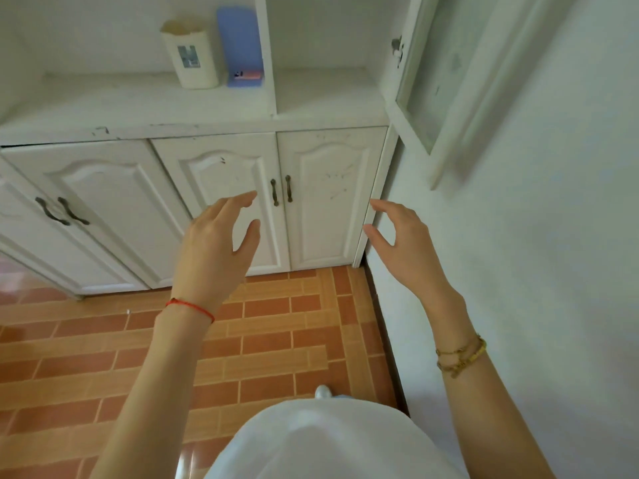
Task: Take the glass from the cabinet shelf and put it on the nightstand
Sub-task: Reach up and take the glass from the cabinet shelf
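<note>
Left hand (211, 243) and right hand (397, 236) both spread wide, holding nothing, in front of cabinet (221, 108) doors. Glass not visible. Shelf carries cream container (190, 53), blue box (240, 46); glass door (439, 63) ajar.

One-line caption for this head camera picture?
Both open hands, left hand and right hand, raised before a white cabinet.

Counter (103, 105): cream container (192, 57); blue box (240, 46)
</note>
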Tool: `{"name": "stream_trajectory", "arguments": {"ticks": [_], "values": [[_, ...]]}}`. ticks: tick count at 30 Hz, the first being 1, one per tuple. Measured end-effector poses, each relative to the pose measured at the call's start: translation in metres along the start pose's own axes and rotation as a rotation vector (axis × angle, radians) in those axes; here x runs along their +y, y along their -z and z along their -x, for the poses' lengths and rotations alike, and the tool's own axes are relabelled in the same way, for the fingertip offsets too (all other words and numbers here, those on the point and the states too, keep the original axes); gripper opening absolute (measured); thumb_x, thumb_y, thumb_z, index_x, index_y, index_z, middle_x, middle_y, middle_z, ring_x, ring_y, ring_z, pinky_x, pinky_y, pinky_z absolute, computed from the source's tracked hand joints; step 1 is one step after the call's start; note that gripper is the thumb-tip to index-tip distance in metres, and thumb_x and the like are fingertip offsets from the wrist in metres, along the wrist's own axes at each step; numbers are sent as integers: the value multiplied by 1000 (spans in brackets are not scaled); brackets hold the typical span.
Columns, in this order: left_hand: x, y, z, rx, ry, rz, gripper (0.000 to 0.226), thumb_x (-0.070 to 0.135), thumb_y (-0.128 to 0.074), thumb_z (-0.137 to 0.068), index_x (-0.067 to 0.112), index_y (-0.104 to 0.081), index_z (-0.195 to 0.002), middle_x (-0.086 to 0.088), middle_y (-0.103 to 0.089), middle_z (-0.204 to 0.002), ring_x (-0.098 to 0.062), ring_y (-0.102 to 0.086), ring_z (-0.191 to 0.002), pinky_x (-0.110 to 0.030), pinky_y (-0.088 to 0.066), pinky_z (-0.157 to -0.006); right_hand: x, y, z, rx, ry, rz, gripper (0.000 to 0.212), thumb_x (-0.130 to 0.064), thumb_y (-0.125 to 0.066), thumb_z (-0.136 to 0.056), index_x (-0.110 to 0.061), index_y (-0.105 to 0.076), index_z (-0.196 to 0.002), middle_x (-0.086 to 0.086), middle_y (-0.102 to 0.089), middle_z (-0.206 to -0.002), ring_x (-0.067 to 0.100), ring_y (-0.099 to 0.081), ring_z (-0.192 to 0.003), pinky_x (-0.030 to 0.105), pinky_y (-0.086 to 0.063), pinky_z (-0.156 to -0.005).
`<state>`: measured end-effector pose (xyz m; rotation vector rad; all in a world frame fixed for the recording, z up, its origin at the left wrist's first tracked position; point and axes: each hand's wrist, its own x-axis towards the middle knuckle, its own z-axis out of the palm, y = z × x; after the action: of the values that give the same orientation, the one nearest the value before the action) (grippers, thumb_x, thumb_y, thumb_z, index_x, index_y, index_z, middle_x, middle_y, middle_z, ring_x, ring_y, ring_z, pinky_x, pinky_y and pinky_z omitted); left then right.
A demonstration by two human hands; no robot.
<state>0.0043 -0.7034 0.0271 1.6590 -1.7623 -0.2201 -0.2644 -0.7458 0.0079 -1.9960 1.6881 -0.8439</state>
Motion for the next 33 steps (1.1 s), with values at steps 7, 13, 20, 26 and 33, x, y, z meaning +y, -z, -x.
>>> {"name": "stream_trajectory", "arguments": {"ticks": [7, 13, 20, 26, 33], "values": [[-3, -37, -100, 49, -5, -15, 41, 25, -54, -98, 17, -53, -138, -2, -63, -130, -23, -62, -104, -32, -45, -101, 14, 5, -118, -2, 59, -9, 46, -34, -54, -99, -20, -48, -143, -3, -53, -143, 13, -42, -135, 19, -28, -107], [-20, -65, -188, 70, -4, -7, 42, 25, -54, -97, 18, -53, -138, -3, -63, -130, -23, -58, -120, -42, -46, -105, 30, -11, -208, -2, 71, -33, 47, -32, -56, -98, -19, -48, -143, -1, -53, -143, 15, -44, -136, 28, -34, -113], [-38, -79, -307, 165, -100, -5, 41, 24, -54, -97, 15, -53, -137, -5, -63, -128, -22, -59, -118, -48, -48, -102, 23, -18, -323, 78, 139, -63, 45, -30, -56, -99, -18, -50, -141, -3, -55, -140, 11, -44, -134, 18, -29, -108], [-34, -72, -413, 275, -233, 15, 37, 24, -54, -98, 15, -56, -133, -3, -66, -121, -22, -62, -107, -37, -50, -96, -1, -3, -426, 217, 246, -44, 43, -31, -57, -98, -18, -52, -139, -3, -57, -136, 8, -47, -128, 8, -28, -102], [-1, -48, -511, 380, -377, 35, 38, 25, -53, -98, 15, -54, -135, -2, -63, -128, -18, -58, -119, -34, -46, -104, -43, 42, -506, 365, 403, -75, 42, -28, -58, -98, -17, -53, -138, -5, -58, -135, 10, -48, -129, 15, -32, -107]]}}
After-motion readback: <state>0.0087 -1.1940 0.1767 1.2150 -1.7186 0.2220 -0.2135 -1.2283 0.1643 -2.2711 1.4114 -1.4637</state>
